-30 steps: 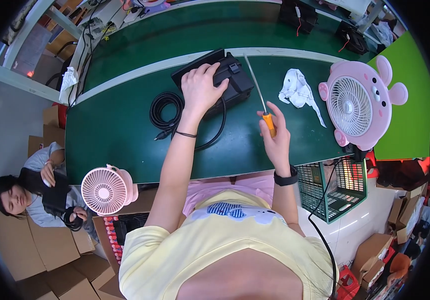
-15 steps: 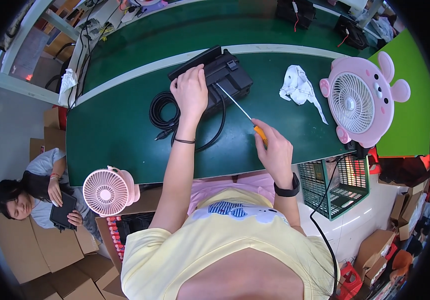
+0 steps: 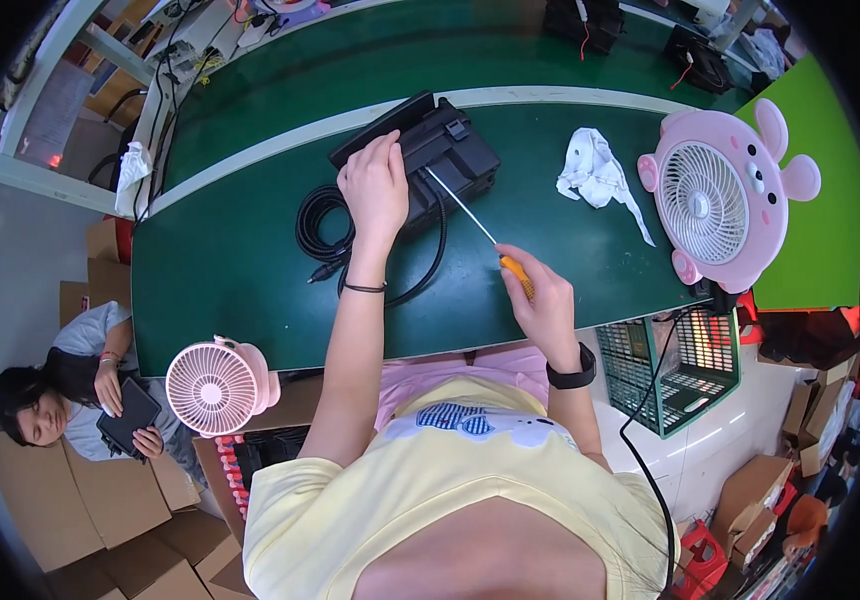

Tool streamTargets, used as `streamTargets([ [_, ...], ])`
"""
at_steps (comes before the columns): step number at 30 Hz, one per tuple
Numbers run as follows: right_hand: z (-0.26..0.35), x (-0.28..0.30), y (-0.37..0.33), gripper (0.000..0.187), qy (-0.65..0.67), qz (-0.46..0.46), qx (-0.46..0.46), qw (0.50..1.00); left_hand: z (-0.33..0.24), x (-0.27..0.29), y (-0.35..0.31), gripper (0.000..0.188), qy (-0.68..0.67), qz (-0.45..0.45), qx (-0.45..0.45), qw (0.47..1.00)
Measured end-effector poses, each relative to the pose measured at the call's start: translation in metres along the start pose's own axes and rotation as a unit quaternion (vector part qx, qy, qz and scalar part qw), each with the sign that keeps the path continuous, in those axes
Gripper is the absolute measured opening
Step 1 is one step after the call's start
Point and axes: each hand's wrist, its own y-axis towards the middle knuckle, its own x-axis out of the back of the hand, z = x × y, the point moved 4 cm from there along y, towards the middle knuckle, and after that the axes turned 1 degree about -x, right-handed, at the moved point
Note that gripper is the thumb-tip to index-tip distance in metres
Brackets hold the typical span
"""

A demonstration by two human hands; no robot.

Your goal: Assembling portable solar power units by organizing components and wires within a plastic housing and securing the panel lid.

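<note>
Black case [image 3: 465,150]: one, placed on the green surface [image 3: 250,285], near the pale strip; a flat black panel [image 3: 382,130] is seen along its left side.

Left hand [image 3: 374,192]: laid against the panel, fingers close together; whether the panel is gripped cannot be told.

Right hand [image 3: 542,298]: closed around the handle of one screwdriver [image 3: 518,277], orange-handled, its metal shaft slanted up and left, its tip set at the case.

Black cable [image 3: 322,230]: coiled, with plug, laid left of the left forearm; a loop is run to the case.

White cloth [image 3: 593,172]: crumpled, placed right of the case.

Fans: two, pink; one eared [image 3: 715,200], at the right end; one small and round [image 3: 213,389], at the near left corner.

Green crate [image 3: 665,378]: openwork, located below the right edge.
</note>
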Motion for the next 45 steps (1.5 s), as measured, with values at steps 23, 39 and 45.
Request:
streamTargets([
  [23,0.024,-0.006,-0.001,0.028,0.071,0.08,-0.038,0.994,-0.001,0.006,0.001,0.03,0.008,-0.019,0.026,0.999],
  [39,-0.004,-0.017,-0.005,0.025,0.329,0.209,-0.217,0.895,-0.003,0.009,-0.002,0.027,-0.038,-0.034,0.01,0.999],
  [45,-0.006,0.038,0.003,0.051,0.355,0.041,-0.205,0.911,0.012,0.022,-0.021,0.024,-0.156,-0.065,0.031,0.985],
])
